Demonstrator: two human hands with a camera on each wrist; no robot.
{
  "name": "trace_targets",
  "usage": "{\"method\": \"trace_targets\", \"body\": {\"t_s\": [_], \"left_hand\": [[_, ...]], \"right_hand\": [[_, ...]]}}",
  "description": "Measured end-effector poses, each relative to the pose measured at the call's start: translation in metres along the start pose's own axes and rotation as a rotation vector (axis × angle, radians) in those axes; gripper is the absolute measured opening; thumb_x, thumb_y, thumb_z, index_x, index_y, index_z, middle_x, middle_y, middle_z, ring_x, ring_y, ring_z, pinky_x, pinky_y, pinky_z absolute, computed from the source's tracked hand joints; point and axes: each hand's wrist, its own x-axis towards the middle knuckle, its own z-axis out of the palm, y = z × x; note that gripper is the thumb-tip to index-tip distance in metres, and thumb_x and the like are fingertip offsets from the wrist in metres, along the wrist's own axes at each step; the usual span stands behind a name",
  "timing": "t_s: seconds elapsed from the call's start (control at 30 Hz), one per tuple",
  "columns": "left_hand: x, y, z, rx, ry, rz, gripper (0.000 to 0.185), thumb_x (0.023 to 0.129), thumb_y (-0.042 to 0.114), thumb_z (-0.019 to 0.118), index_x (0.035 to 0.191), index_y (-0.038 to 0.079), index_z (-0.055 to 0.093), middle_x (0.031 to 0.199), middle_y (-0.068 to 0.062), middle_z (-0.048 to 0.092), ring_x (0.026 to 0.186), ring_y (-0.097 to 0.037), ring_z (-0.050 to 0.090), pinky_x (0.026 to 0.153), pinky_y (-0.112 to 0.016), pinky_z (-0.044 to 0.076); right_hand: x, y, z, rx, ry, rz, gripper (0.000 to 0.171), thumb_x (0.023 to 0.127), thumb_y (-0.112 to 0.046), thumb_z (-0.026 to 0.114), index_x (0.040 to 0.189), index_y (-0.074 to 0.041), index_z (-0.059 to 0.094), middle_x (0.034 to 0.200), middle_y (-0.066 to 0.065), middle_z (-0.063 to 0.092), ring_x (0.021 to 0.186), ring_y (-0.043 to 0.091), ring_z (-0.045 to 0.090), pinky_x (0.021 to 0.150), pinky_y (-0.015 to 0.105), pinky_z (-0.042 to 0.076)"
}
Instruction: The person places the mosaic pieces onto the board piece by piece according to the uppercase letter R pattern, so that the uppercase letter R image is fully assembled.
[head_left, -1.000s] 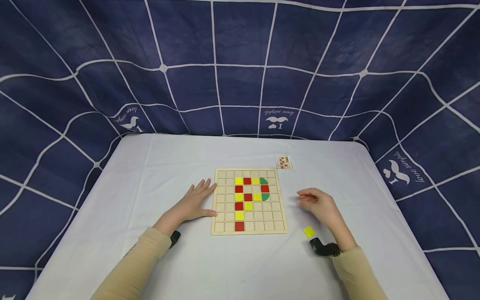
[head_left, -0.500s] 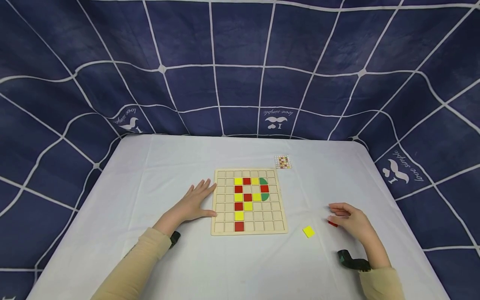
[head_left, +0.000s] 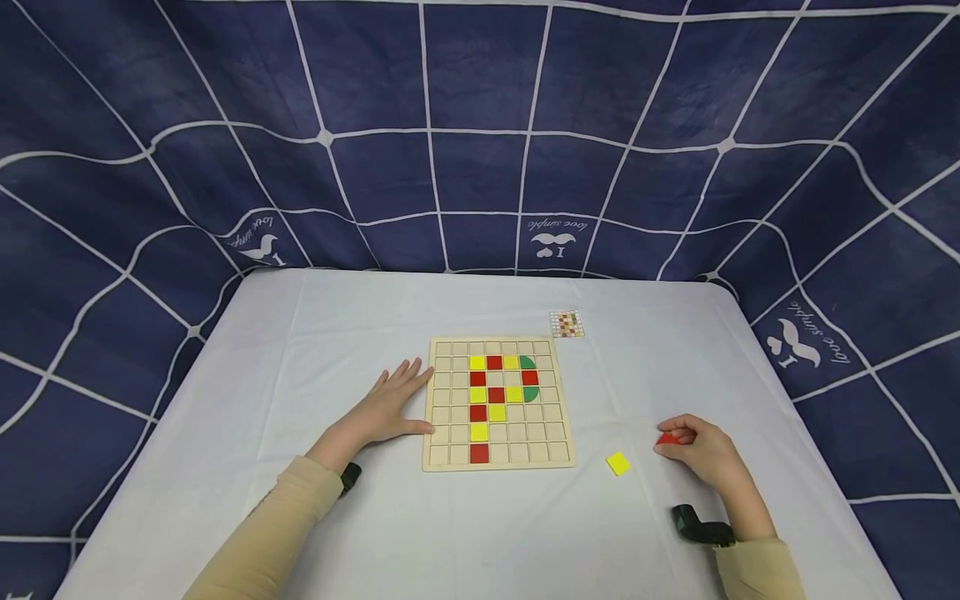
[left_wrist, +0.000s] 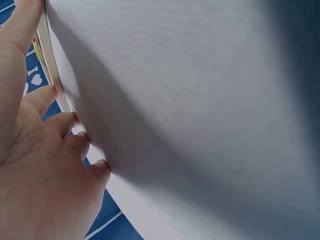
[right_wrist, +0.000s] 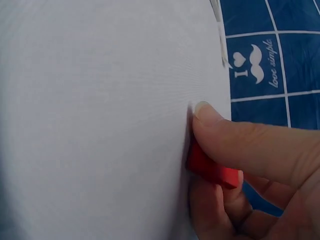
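My right hand (head_left: 705,450) pinches a red tile (right_wrist: 214,169) between thumb and fingers, close over the white tabletop at the right. In the right wrist view the thumb covers part of the tile. My left hand (head_left: 384,407) lies spread along the left edge of the wooden grid board (head_left: 501,465), its thumb and a fingertip at the rim. Red, yellow and green tiles sit in several of the board's cells. To the right of the board a loose yellow tile (head_left: 618,463) lies on the table.
A small printed pattern card (head_left: 567,324) lies just beyond the board's far right corner. The white cloth-covered table (head_left: 360,308) is walled at the back and sides by a dark blue curtain (head_left: 480,92) with white lines.
My right hand has moved right and toward me, past the yellow tile, and now pinches the red tile. The left hand has stayed at the board's edge.
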Motion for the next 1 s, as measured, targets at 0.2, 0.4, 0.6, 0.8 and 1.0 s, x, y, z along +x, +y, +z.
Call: {"method": "trace_targets", "body": {"t_s": [0.2,0.4,0.6,0.8,1.0], "left_hand": [[0.0,0.0,0.0,-0.005,0.004,0.0,0.105,0.075,0.056,0.079,0.156,0.013,0.028,0.165,-0.015,0.015,0.153,-0.037,0.007,0.124,-0.058,0.007],[0.0,-0.001,0.0,-0.01,0.004,0.004,0.105,0.075,0.056,0.078,0.156,0.013,0.028,0.165,-0.015,0.015,0.153,-0.037,0.007,0.123,-0.058,0.006],[-0.001,0.0,0.0,-0.007,0.0,0.003,0.105,0.075,0.055,0.078,0.156,0.013,0.028,0.165,-0.015,0.015,0.153,-0.037,0.007,0.124,-0.058,0.007],[-0.001,0.002,-0.001,-0.016,-0.004,-0.001,0.104,0.075,0.054,0.079,0.156,0.013,0.028,0.165,-0.016,0.015,0.153,-0.037,0.007,0.124,-0.058,0.006],[-0.001,0.001,0.0,-0.01,0.003,-0.007,0.104,0.075,0.054,0.079,0.156,0.014,0.028,0.165,-0.015,0.015,0.154,-0.036,0.007,0.124,-0.057,0.007]], "right_hand": [[0.001,-0.007,0.001,0.052,-0.021,-0.015,0.033,0.081,-0.014,0.08,0.106,0.002,0.067,0.09,0.007,0.067,0.077,0.013,0.057,0.064,0.022,0.046],[0.007,-0.026,0.012,0.195,-0.031,-0.037,0.032,0.081,-0.016,0.081,0.107,-0.001,0.067,0.089,0.002,0.072,0.072,0.001,0.063,0.065,0.017,0.05],[0.016,-0.062,0.036,0.294,-0.05,-0.075,0.029,0.082,-0.013,0.08,0.106,-0.002,0.068,0.094,0.006,0.074,0.078,0.006,0.067,0.069,0.015,0.054],[0.021,-0.094,0.063,0.38,-0.091,-0.1,0.024,0.082,-0.01,0.079,0.103,-0.003,0.07,0.094,0.007,0.075,0.08,0.01,0.069,0.07,0.015,0.054],[0.02,-0.119,0.086,0.416,-0.126,-0.116,0.017,0.08,-0.008,0.08,0.096,-0.008,0.074,0.086,0.003,0.075,0.076,0.012,0.068,0.067,0.019,0.054]]}}
